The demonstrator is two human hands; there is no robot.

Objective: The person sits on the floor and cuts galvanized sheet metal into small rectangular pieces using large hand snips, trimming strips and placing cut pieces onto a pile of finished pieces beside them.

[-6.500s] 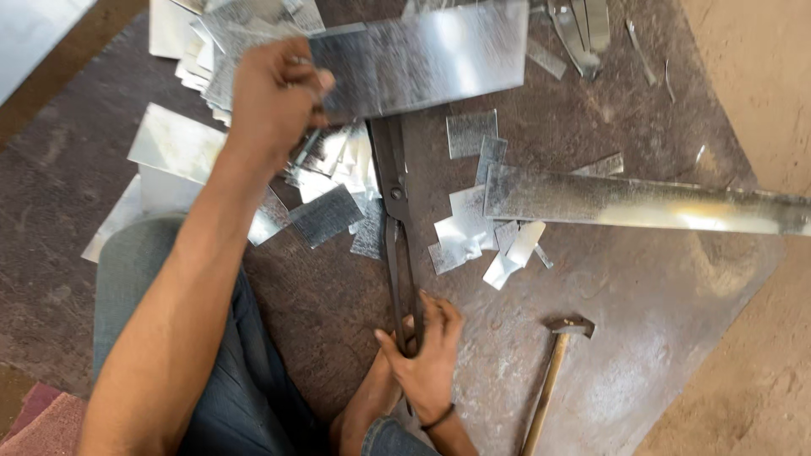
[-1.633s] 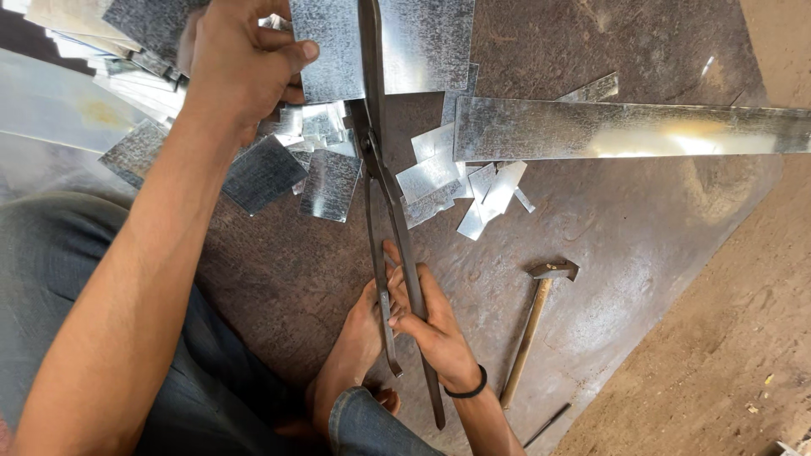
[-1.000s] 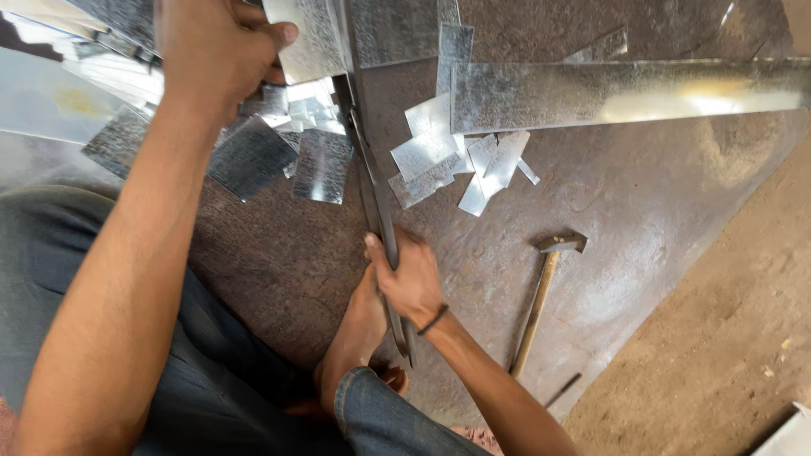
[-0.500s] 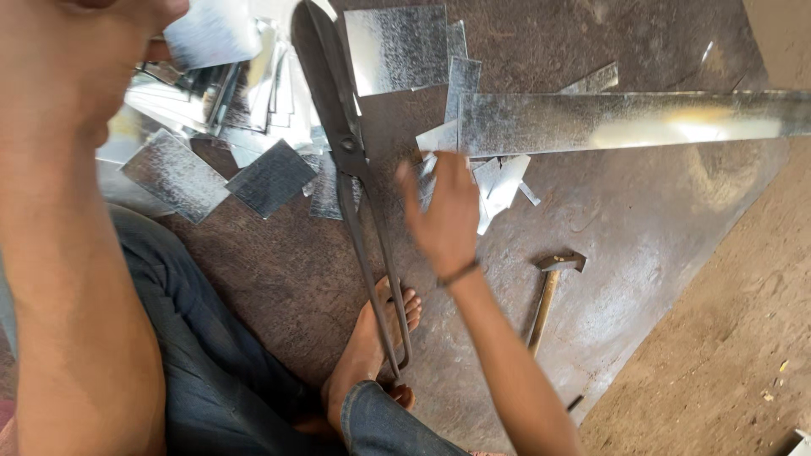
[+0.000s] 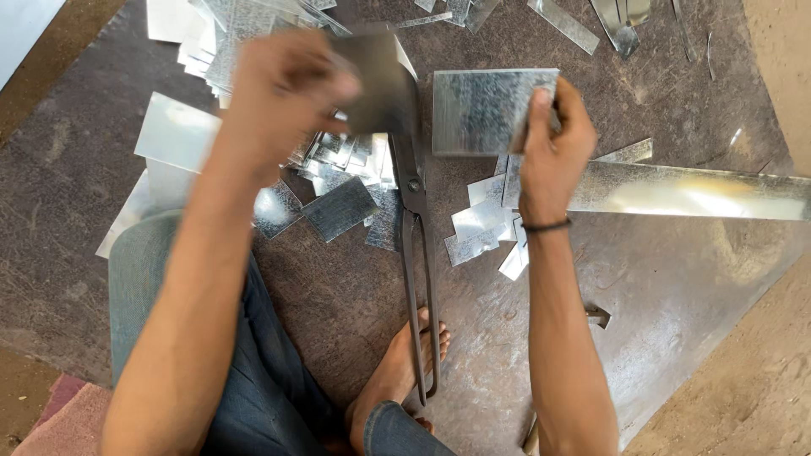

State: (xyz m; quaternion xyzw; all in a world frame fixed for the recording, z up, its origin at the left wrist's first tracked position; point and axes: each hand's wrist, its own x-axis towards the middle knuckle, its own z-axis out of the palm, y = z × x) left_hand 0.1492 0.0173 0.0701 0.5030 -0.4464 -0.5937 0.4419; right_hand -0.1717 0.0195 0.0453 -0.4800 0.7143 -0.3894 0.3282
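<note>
Fingers (image 5: 541,105) of the right hand (image 5: 553,135) pinch the right edge of a grey metal sheet (image 5: 486,110), held up at upper centre of the frame. Left hand (image 5: 283,93), blurred at upper left, grips a darker plate (image 5: 380,84). Between them, long shears (image 5: 418,253) lie on the floor (image 5: 676,279), handles by a bare foot (image 5: 397,371), with offcuts (image 5: 481,224) scattered around.

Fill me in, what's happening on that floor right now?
A seated person holds a piece of cut sheet metal in each hand. The left hand lifts a dark, blurred metal piece; the right hand grips a rectangular galvanized sheet. Long tin snips lie unheld on the metal floor plate, beside scattered offcuts and a long strip.
</note>
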